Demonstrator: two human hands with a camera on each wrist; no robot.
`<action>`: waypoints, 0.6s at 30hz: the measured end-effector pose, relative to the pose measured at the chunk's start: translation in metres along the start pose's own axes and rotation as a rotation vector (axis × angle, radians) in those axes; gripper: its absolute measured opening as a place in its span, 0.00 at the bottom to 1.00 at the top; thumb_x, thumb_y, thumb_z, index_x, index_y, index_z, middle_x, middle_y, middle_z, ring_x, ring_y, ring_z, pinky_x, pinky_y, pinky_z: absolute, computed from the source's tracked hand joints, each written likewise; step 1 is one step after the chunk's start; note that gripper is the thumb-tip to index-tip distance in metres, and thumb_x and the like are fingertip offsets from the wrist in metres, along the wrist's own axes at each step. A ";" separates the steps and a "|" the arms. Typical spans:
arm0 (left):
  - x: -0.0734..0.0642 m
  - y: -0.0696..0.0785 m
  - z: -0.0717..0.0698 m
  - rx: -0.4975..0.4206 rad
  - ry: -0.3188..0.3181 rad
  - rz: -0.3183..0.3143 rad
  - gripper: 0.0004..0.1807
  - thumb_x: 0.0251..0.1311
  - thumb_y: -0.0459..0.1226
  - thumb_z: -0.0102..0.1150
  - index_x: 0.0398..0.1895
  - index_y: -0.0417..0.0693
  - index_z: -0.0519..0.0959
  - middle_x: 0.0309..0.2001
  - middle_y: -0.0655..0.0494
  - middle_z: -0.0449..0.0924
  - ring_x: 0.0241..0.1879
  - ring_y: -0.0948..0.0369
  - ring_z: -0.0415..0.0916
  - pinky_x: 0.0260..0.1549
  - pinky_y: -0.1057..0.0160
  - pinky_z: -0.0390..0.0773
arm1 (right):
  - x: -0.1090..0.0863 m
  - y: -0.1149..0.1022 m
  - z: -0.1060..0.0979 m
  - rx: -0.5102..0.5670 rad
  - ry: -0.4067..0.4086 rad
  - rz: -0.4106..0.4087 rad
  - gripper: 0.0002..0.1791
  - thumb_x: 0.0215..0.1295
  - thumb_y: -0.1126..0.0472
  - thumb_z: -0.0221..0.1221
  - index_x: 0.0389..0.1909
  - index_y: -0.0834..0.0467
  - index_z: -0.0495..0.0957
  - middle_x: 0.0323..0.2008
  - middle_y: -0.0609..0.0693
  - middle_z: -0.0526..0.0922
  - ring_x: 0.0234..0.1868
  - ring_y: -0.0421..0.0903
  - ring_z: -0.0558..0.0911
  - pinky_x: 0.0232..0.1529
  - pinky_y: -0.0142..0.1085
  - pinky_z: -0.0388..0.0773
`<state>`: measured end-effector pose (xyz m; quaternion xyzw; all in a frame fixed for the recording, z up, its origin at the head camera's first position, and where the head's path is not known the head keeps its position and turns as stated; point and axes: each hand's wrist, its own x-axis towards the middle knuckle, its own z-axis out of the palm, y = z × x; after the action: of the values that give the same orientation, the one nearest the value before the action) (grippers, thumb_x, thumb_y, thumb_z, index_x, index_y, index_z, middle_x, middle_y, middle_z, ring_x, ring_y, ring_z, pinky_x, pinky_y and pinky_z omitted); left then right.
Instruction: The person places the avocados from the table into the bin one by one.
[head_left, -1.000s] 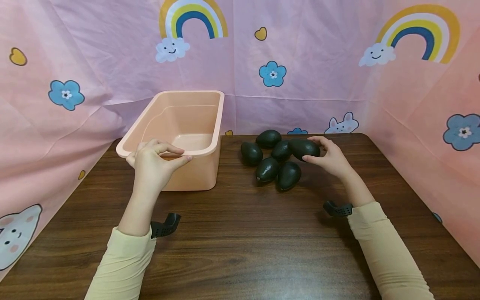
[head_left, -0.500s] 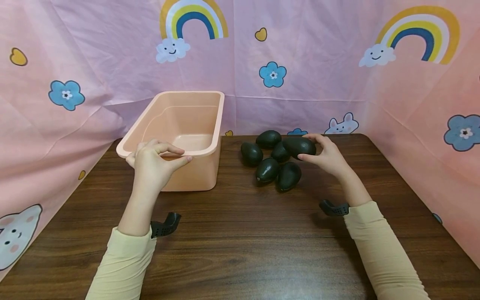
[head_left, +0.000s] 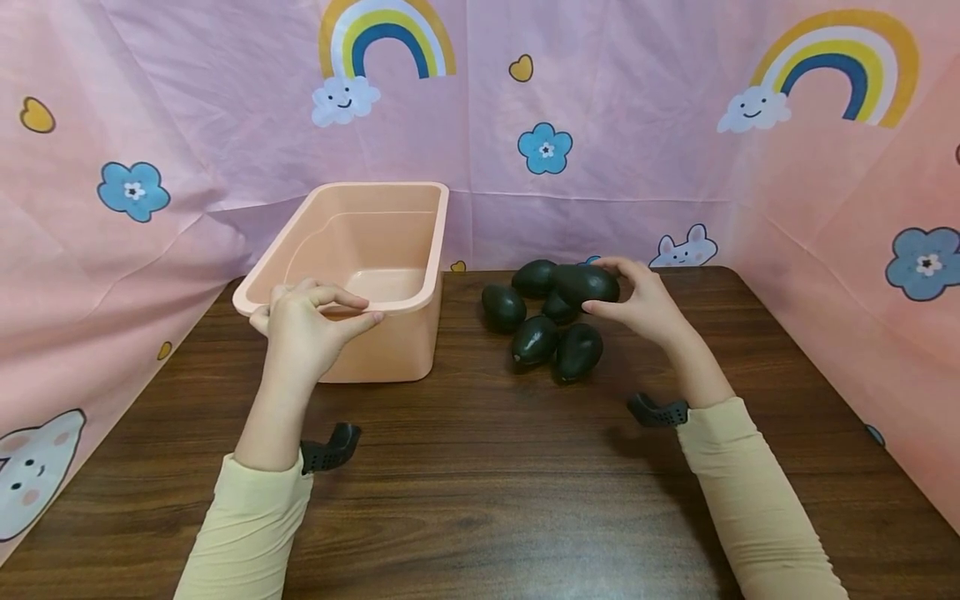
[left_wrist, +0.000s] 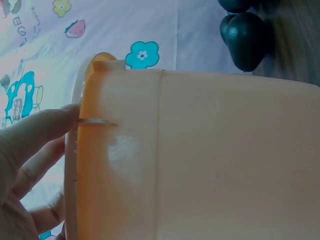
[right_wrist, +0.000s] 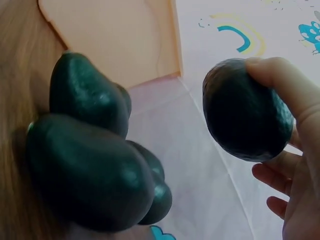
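A peach plastic bin [head_left: 386, 342] stands on the table at the left. My left hand [head_left: 306, 329] pinches its near rim, thumb on the outer face and fingers over the inner side, as the left wrist view shows. My right hand [head_left: 647, 304] holds a dark green avocado [head_left: 585, 285] between thumb and fingers. In the right wrist view this held avocado [right_wrist: 245, 110] is raised, apart from the others. Below and around it several more avocados lie close together on the table, among them a front one [head_left: 578, 352] and a left one [head_left: 502, 307].
The dark wooden table [head_left: 480, 483] reaches back to a pink and lilac printed cloth [head_left: 622, 100] that hangs behind and at both sides. A black wrist mount [head_left: 331, 448] sits on the left wrist, and another black mount [head_left: 657, 411] on the right.
My right hand has moved left and slightly up with the avocado, now partly in front of the back ones. My left hand stays on the bin's rim, and the bin has not moved.
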<state>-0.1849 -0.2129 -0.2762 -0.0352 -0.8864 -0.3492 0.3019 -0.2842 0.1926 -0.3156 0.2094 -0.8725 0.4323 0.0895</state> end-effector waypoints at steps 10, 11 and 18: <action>0.002 0.002 -0.002 -0.005 -0.038 -0.015 0.11 0.39 0.39 0.79 0.27 0.45 0.87 0.37 0.51 0.82 0.45 0.47 0.62 0.50 0.41 0.39 | 0.004 -0.018 0.000 -0.011 0.005 -0.045 0.32 0.54 0.55 0.70 0.60 0.55 0.73 0.54 0.55 0.71 0.56 0.53 0.66 0.51 0.55 0.65; 0.002 0.002 -0.002 -0.003 -0.040 -0.017 0.11 0.39 0.39 0.79 0.27 0.45 0.87 0.38 0.51 0.82 0.45 0.47 0.62 0.50 0.41 0.39 | 0.005 -0.019 0.000 -0.011 0.006 -0.050 0.32 0.53 0.55 0.70 0.60 0.55 0.73 0.54 0.55 0.71 0.56 0.53 0.66 0.52 0.55 0.64; 0.004 0.004 -0.006 -0.007 -0.071 -0.042 0.12 0.40 0.40 0.78 0.27 0.45 0.87 0.38 0.49 0.82 0.48 0.46 0.62 0.50 0.39 0.38 | 0.008 -0.029 0.002 -0.027 0.005 -0.048 0.32 0.53 0.52 0.71 0.59 0.53 0.73 0.57 0.54 0.71 0.60 0.54 0.61 0.54 0.57 0.61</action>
<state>-0.1837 -0.2140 -0.2680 -0.0300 -0.8958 -0.3572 0.2629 -0.2782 0.1732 -0.2929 0.2282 -0.8726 0.4189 0.1049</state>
